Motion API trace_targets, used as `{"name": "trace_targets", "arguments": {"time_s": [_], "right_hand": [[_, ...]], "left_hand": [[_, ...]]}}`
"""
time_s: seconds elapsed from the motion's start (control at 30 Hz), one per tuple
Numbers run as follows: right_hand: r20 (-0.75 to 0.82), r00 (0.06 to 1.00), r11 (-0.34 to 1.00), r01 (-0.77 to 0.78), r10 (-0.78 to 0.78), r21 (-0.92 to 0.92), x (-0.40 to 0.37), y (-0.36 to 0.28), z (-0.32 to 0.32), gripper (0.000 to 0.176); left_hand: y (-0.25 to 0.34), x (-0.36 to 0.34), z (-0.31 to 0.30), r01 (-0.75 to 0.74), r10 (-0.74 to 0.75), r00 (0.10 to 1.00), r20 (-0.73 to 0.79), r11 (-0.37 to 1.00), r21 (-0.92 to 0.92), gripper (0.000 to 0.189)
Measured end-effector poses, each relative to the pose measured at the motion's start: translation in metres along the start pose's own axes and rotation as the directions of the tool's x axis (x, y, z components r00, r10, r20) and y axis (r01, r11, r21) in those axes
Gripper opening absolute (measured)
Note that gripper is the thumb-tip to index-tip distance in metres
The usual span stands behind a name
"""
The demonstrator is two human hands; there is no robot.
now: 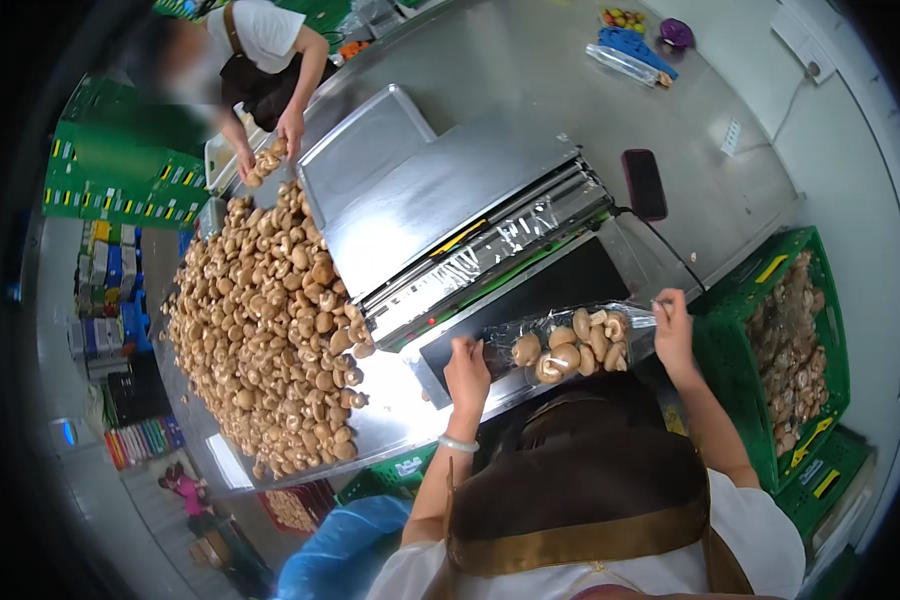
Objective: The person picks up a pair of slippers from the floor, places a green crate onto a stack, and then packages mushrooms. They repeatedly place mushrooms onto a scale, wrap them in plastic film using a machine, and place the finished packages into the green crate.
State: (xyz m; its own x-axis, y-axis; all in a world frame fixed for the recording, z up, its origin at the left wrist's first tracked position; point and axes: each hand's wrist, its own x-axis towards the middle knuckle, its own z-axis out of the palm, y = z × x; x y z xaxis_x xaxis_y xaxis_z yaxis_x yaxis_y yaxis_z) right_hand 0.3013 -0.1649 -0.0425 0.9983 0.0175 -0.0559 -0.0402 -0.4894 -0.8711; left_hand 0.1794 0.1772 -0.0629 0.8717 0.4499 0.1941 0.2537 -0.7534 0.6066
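My left hand point(467, 376) pinches the left end of a sheet of clear plastic film point(505, 334). The film's other end is gripped by my right hand point(674, 332), raised a little higher at the right. Stretched between both hands, the film lies about a group of brown mushrooms point(564, 357) near the table's front edge; whether a tray sits under them I cannot make out. Just beyond is a film wrapping machine point(470, 265) with a black plate point(530, 300) before it. A large heap of loose mushrooms point(260, 330) spreads to the left.
Close on my right stands a green crate point(720, 375) holding wrapped mushrooms point(785, 350). A phone point(644, 185) and a cable lie on the steel table point(510, 90). Across the heap, a co-worker's hands point(270, 145) hold mushrooms. Green crates point(120, 165) are stacked behind.
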Motion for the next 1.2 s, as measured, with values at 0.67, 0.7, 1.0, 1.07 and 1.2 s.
{"name": "trace_targets", "arguments": {"time_s": [0.67, 0.7, 1.0, 1.07, 1.2], "right_hand": [[0.856, 0.342, 0.581, -0.630, -0.389, 0.516, -0.047, -0.074, -0.073, 0.026], [0.903, 0.263, 0.674, -0.602, -0.339, 0.428, -0.038, -0.090, -0.096, 0.025], [0.295, 0.936, 0.958, 0.113, -0.192, 0.265, -0.022, -0.073, -0.257, 0.040], [0.639, 0.692, 0.942, 0.252, -0.337, 0.223, -0.028, -0.115, -0.274, 0.059], [0.611, 0.790, 0.961, -0.203, 0.046, 0.190, -0.019, -0.066, -0.282, 0.064]], "left_hand": [[0.223, 0.007, -0.004, 0.578, 0.752, 0.490, 0.440, 0.098, -0.811, 0.028], [0.232, 0.012, 0.002, 0.460, 0.836, 0.415, 0.358, 0.147, -0.875, 0.034], [0.311, -0.007, 0.071, 0.345, 0.938, 0.097, 0.333, 0.282, -0.895, 0.033], [0.319, -0.009, 0.082, 0.329, 0.919, 0.072, 0.389, 0.346, -0.879, 0.033], [0.316, -0.016, 0.123, -0.005, 0.822, 0.143, 0.552, 0.558, -0.830, 0.033]]}}
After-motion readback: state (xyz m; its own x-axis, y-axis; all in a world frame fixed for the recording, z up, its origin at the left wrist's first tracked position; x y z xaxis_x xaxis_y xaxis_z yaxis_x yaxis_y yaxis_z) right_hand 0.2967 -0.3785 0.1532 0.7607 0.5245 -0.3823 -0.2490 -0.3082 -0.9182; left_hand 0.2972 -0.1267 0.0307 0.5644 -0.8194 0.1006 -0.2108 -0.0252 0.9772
